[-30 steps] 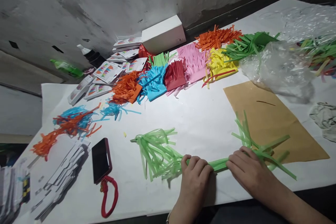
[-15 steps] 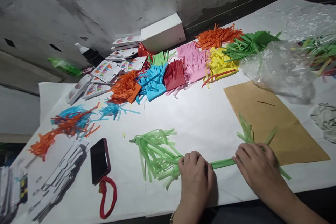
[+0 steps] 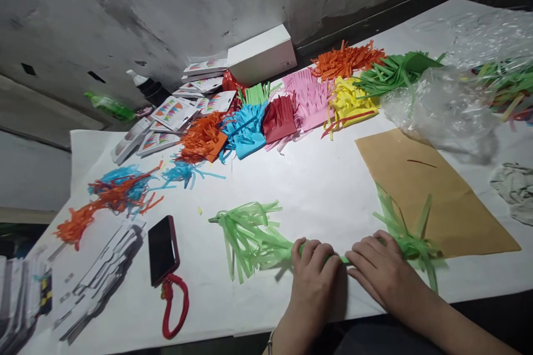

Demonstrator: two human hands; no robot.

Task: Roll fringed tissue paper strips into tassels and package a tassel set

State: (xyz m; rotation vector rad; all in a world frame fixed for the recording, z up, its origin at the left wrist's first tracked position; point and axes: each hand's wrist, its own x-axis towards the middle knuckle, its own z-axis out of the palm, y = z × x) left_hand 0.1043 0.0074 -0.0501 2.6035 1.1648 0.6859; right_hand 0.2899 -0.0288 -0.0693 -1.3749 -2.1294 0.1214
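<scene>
While both hands press down near the front edge of the surface (image 3: pixel 325 188), the left hand (image 3: pixel 312 277) curls its fingers (image 3: pixel 310 249) over the rolled middle of a light green paper fringe (image 3: pixel 254 236), and the right hand (image 3: pixel 381 274) lies just beside it with fingers (image 3: pixel 366 249) spread flat on the same roll. From the left hand the loose green strips fan out to the left; beyond the right hand more strips splay over the near corner of a brown paper sheet (image 3: pixel 433 194). Left of the fringe lies a dark phone (image 3: pixel 163 249) with a red loop strap (image 3: pixel 175 308), and past it are stacks of printed cards (image 3: pixel 100 277). Across the white-covered surface, a row of cut paper bundles runs along the far side: orange, blue (image 3: pixel 244 130), red (image 3: pixel 278 117), pink, yellow (image 3: pixel 348 101) and dark green. A crumpled clear plastic bag (image 3: pixel 441 108) sits at the right, and a white box (image 3: pixel 262 54) stands against the stained grey wall (image 3: pixel 166 5) behind.
</scene>
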